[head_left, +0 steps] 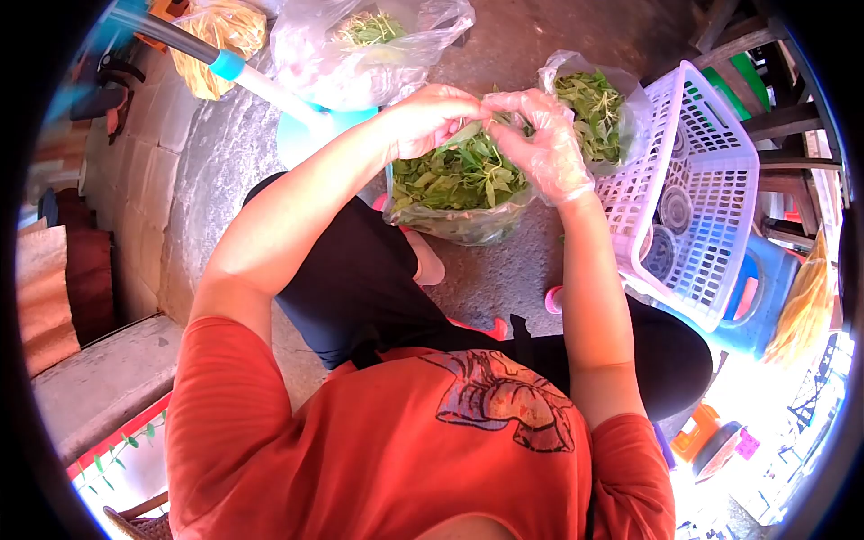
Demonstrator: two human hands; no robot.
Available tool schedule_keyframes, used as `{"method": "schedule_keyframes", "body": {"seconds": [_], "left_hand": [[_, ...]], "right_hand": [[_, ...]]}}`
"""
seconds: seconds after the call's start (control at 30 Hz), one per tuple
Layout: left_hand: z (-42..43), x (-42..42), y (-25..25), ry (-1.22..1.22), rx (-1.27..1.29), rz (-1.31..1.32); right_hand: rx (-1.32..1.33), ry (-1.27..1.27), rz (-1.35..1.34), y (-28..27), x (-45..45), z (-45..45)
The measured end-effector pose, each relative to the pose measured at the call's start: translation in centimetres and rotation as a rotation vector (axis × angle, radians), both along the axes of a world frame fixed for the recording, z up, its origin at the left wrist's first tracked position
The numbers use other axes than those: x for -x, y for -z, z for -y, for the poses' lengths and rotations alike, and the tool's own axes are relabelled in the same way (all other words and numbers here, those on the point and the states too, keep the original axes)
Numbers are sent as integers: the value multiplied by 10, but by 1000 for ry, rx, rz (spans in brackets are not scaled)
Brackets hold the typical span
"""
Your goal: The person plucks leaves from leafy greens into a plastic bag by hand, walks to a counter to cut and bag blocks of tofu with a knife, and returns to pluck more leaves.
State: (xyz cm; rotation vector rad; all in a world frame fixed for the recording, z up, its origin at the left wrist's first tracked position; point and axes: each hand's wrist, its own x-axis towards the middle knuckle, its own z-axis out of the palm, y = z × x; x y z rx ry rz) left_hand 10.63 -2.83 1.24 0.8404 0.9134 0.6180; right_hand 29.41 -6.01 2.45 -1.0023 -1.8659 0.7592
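Note:
My left hand [434, 119], bare, is raised over an open clear plastic bag of green leaves [463, 175]. Its thumb and fingers pinch together, meeting the fingertips of my right hand. A thin clear plastic glove covers my right hand [538, 144], which is also closed in a pinch. Between the two sets of fingertips is a bit of leafy green sprig [486, 133], partly hidden by the fingers. To the right of the gloved hand stands a second plastic bag of picked leaves and stems [589, 112].
A white plastic basket [670, 184] stands at the right, beside a blue container [765, 288]. Farther forward lies a clear bag with green stems [369, 54]. A pole with a blue collar [229, 67] slants in from the upper left, near a bag of yellowish strips [216, 45].

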Motion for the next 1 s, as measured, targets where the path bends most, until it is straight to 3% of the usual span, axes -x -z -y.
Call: {"method": "schedule_keyframes", "body": {"seconds": [0.13,0.27,0.43,0.53,0.73,0.83,1.0], "left_hand": [[-5,12,-1,205,10,100],[-2,8,-2,120,39,66],[-4,9,1,188,-42,-6],[0,-1,8,3,-478,-317],[-3,1,-7,-121,-553,-307],[-3,2,-5,102,-651,-372],[1,-3,-1,64,-650,-328]], "right_hand": [[-94,-27,40,-5,-2,-2],[-256,-64,63,0,-4,-7],[-152,-20,33,5,0,-6],[-92,53,42,12,2,-5],[-9,66,30,25,4,-6],[151,67,-24,25,7,-4],[309,89,-301,38,15,-2]]}}
